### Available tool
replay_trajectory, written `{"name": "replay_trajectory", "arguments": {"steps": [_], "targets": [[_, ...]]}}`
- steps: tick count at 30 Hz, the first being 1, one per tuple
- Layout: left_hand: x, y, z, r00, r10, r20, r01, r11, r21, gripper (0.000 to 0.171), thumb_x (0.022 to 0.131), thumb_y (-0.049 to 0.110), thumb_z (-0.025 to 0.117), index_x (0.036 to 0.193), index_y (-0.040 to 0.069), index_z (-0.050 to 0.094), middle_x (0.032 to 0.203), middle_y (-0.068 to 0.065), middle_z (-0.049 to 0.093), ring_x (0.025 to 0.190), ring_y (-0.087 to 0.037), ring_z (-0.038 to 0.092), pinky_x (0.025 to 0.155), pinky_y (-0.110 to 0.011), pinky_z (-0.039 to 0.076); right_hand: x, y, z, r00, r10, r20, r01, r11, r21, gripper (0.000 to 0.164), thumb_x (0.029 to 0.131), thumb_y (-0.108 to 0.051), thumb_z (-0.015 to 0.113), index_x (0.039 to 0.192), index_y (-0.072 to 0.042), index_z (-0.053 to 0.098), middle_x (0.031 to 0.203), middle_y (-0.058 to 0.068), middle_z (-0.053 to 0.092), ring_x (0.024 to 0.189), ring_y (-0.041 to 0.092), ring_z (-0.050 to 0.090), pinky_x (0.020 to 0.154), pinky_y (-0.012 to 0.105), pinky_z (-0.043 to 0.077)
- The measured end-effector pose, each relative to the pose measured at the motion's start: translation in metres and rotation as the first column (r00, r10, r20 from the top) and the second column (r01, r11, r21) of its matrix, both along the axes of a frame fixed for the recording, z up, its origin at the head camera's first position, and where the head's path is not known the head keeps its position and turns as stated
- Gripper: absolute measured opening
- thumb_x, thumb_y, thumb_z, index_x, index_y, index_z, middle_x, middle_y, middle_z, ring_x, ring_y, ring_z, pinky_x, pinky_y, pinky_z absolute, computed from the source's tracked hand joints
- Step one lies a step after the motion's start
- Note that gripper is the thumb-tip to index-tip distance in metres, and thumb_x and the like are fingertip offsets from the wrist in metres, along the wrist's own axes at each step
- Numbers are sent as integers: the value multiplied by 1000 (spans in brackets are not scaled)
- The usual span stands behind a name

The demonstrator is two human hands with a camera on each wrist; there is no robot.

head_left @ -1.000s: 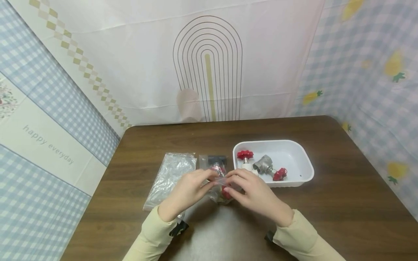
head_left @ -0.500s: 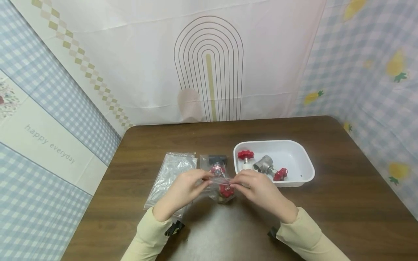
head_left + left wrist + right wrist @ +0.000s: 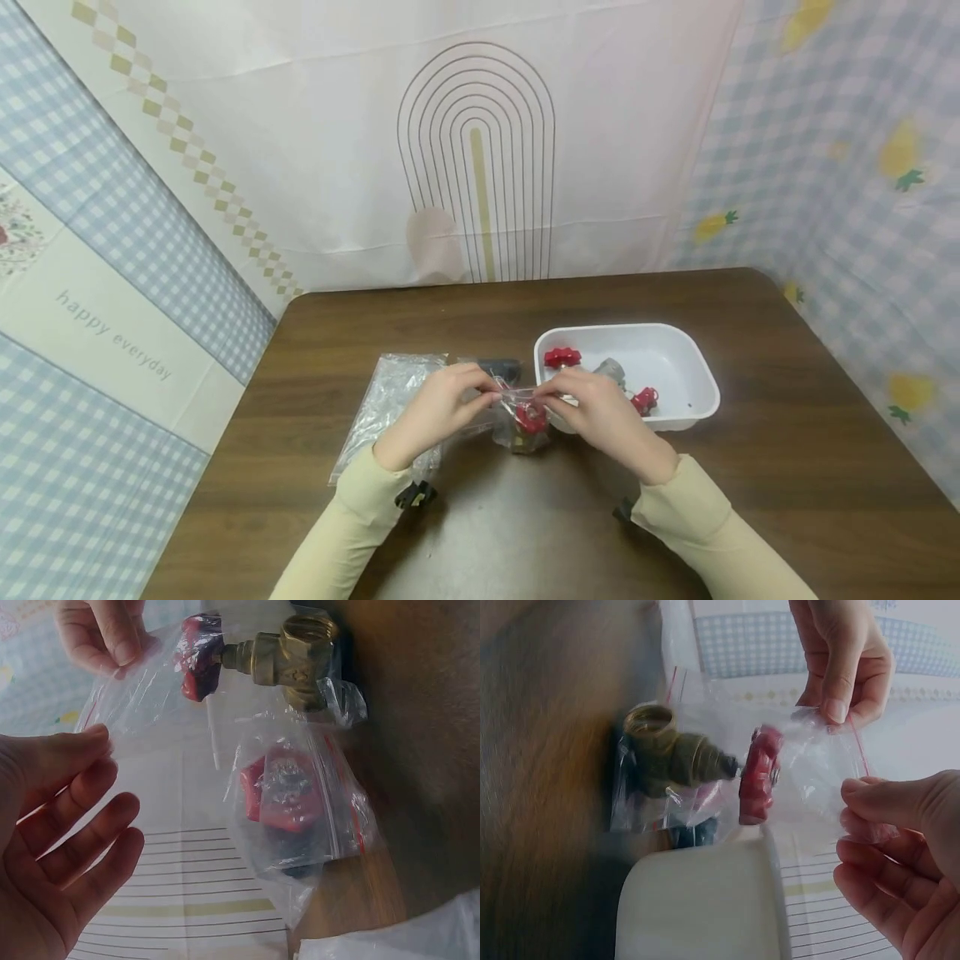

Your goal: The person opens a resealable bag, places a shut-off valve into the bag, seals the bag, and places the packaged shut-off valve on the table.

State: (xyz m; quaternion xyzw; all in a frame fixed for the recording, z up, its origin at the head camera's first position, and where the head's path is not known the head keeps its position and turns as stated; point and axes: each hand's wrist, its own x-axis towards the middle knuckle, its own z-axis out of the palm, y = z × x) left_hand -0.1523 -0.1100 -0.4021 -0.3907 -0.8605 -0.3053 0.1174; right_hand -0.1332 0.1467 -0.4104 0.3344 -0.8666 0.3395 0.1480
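A brass gate valve (image 3: 660,750) with a red handwheel (image 3: 531,418) is inside a clear zip bag (image 3: 142,694). My left hand (image 3: 448,407) pinches one end of the bag's mouth between thumb and forefinger. At the other end, thumb and forefinger of my right hand (image 3: 602,417) pinch the red-striped edge. The valve hangs low in the bag, below both hands. Right behind it lies a second bagged valve (image 3: 289,791), with a red wheel and dark body, partly covered by the hands in the head view.
Flat clear zip bags (image 3: 375,425) lie to the left on the brown wooden table (image 3: 780,467). To the right, a white tray (image 3: 701,392) contains a red-wheeled valve (image 3: 562,357) and a grey metal valve (image 3: 612,369) with a red handle, both partly hidden by my right hand.
Both hands have shifted slightly away from me and to the right. The bag with the brass valve has come along with them, its mouth now raised higher.
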Motion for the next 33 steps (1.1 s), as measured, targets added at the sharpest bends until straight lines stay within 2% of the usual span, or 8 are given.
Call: {"name": "replay_trajectory", "arguments": {"steps": [5,11,15,20,25,33], "targets": [[-7,0,-1,999,34,14,-35,999,23,7,89,15,78,90,10,74,87,2,70,81,-12,67,77,-29,57,-5,0,0,997,-33,66,32,999,24,24,83,-10,83,105,-14,74,101,-2,74,92,14,70,85,38,59],[-8,-6,0,998,59,34,-59,998,12,8,87,17,79,89,10,74,86,3,70,80,-13,67,78,-30,56,-10,-2,3,982,-71,176,59,995,75,40,87,-18,81,124,-15,67,105,1,73,93,15,69,89,45,57],[-7,-9,1,997,64,44,-64,998,2,8,89,17,78,90,10,74,86,3,69,79,-16,67,75,-30,55,-11,-7,5,974,-61,219,43,995,87,35,89,-25,79,122,-16,70,110,-1,71,99,18,68,90,44,57],[-6,-7,1,997,71,18,-71,997,8,7,90,18,78,89,11,74,85,4,69,78,-15,67,75,-29,55,-12,-17,7,978,-46,202,24,994,108,29,91,-31,77,115,-15,73,107,-1,70,98,21,67,88,42,57],[-6,-5,1,997,75,-16,-75,997,-2,7,89,18,78,90,12,74,86,5,69,80,-11,67,76,-28,55,-14,-25,9,982,-56,181,35,993,115,23,90,-29,78,109,-17,74,103,-3,71,94,14,66,85,38,58],[-5,-3,1,998,63,-5,-63,998,-22,7,90,18,77,91,12,75,87,4,69,82,-11,67,77,-27,56,-15,-32,10,988,-36,150,13,988,152,18,89,-25,79,104,-15,74,96,-4,69,84,9,62,77,29,58]]}}
